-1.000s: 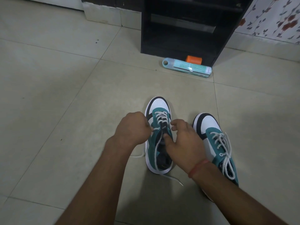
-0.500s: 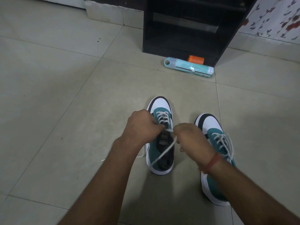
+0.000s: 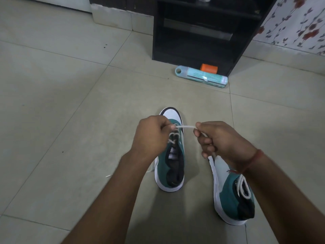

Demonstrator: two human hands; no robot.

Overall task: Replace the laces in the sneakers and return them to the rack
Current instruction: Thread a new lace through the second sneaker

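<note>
Two teal, white and black sneakers stand on the tiled floor. The left sneaker [image 3: 171, 166] is laced only near its toe, with its tongue showing. A white lace [image 3: 186, 127] runs taut above it between my hands. My left hand [image 3: 152, 136] pinches the lace at the eyelets and covers part of the lacing. My right hand [image 3: 219, 140] grips the lace's other stretch, out to the right. The right sneaker [image 3: 232, 196] is fully laced, its toe hidden under my right wrist. The black rack [image 3: 207, 30] stands ahead against the wall.
A teal tube-shaped pack [image 3: 201, 76] and an orange object [image 3: 209, 68] lie on the floor at the rack's foot. A loose lace tip [image 3: 107, 176] lies on the tiles left of my left arm. A flowered wall [image 3: 299, 23] is at right.
My right hand took the lace from over the left sneaker's tongue and drew it up and to the right until it is taut. My left hand stayed at the eyelets.
</note>
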